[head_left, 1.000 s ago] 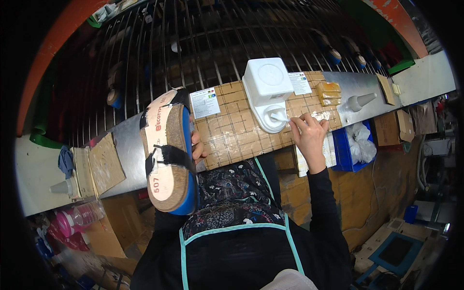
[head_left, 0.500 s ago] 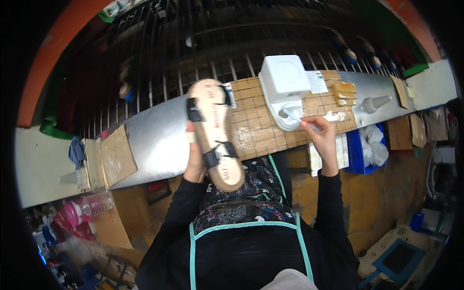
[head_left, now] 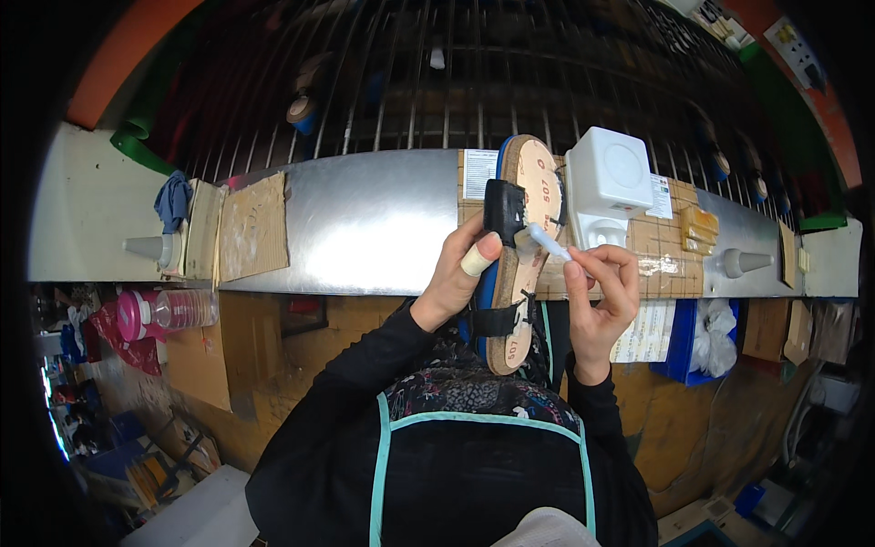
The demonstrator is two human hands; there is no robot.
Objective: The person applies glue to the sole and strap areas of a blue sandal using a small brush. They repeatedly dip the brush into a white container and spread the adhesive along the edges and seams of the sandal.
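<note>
My left hand [head_left: 460,272] grips a cork-soled sandal [head_left: 521,246] with black straps and a blue underside, holding it upright over the workbench edge. My right hand [head_left: 603,301] pinches a small white applicator tube [head_left: 550,243], its tip touching the sandal's footbed near the front strap. A bandage wraps my left thumb.
A white box-shaped device [head_left: 612,185] stands on a cardboard mat [head_left: 670,251] just right of the sandal. The metal bench [head_left: 365,223] carries cardboard pieces [head_left: 252,226], two white cones [head_left: 144,247] and a blue rag [head_left: 173,201]. A wire rack [head_left: 437,82] rises behind. A pink-capped bottle [head_left: 169,310] lies lower left.
The sandal has swung from my left side to the middle, beside the white device. My right hand left the mat and brought the tube against the footbed.
</note>
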